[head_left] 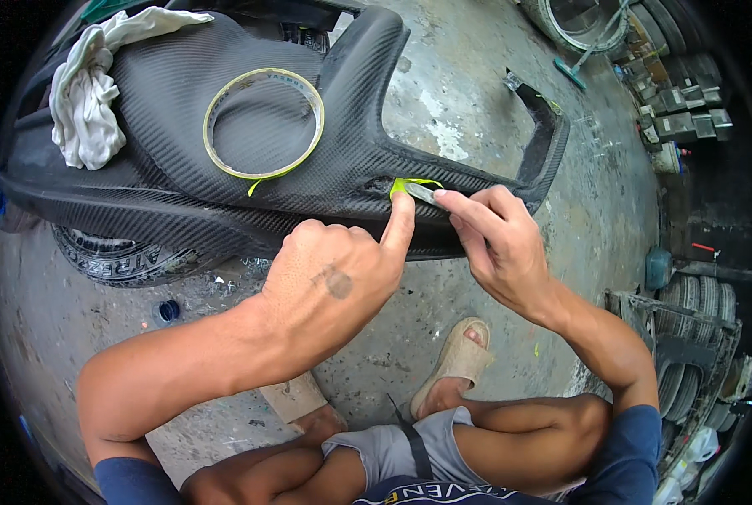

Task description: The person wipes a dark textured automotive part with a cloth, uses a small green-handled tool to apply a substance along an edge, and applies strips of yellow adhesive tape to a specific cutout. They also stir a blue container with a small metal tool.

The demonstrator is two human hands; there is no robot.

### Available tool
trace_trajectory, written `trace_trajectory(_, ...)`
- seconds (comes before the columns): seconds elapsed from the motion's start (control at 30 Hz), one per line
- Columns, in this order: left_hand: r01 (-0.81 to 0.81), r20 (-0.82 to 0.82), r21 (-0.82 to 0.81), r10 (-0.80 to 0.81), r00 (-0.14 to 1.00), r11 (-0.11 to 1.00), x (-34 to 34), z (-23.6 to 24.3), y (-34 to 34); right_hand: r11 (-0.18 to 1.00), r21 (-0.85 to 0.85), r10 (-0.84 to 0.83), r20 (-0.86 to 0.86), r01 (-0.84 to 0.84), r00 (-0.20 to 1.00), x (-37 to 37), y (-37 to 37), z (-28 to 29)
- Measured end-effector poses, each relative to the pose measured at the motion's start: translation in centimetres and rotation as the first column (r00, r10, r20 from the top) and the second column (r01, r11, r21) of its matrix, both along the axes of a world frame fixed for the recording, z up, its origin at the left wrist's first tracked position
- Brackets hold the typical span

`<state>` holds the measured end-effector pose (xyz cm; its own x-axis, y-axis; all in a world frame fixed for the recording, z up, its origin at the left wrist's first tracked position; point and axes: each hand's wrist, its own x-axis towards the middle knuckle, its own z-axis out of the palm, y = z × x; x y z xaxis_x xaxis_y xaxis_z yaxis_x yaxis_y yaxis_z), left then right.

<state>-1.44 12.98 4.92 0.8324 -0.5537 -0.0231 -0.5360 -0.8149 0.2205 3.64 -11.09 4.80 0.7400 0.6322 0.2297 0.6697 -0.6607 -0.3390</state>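
Note:
A piece of yellow-green masking tape lies at the edge of a small oval recess in a black carbon-fibre vehicle panel. My left hand presses the tape with its outstretched index finger. Its other fingers curl over the panel's near edge, and the thumb is hidden. In my right hand, a thin, silver, flat-bladed tool is pinched between thumb and fingertips, its tip against the tape. A loose strip of tape curls up behind the tool. My fingers partly cover the tool, so its exact kind is unclear.
A large tape roll lies on the panel, beside white cloth gloves. Under the panel is a tyre, near a small dark cap. At right stand a rack of tyres, metal blocks and a green-headed squeegee.

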Motion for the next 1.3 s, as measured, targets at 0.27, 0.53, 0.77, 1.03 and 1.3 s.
trace_trajectory(0.27,0.011,0.025,-0.081,-0.009,1.0,0.997,-0.2,-0.2,0.8,0.995,0.087,-0.028,-0.116,0.038,0.993,-0.5,-0.4,0.5)
trace_trajectory(0.53,0.093,0.104,-0.182,-0.075,0.992,0.979,-0.3,-0.4,1.0,0.975,0.217,-0.027,-0.096,0.047,0.995,0.3,-2.6,1.2)
trace_trajectory(0.77,0.199,0.197,-0.19,-0.161,0.967,0.962,-0.4,-0.5,0.3,0.914,0.395,0.01,-0.239,0.087,0.971,1.6,-1.0,1.4)
trace_trajectory(1.03,0.21,0.328,-0.398,-0.075,0.942,0.893,-1.3,2.5,4.0,0.897,0.423,0.067,-0.423,0.132,0.904,1.7,0.0,2.8)
trace_trajectory(1.3,-0.123,-0.429,-0.625,-0.208,0.879,0.771,-10.0,-0.3,4.9,0.857,0.344,0.402,0.021,-0.384,0.915,4.6,3.0,3.9)
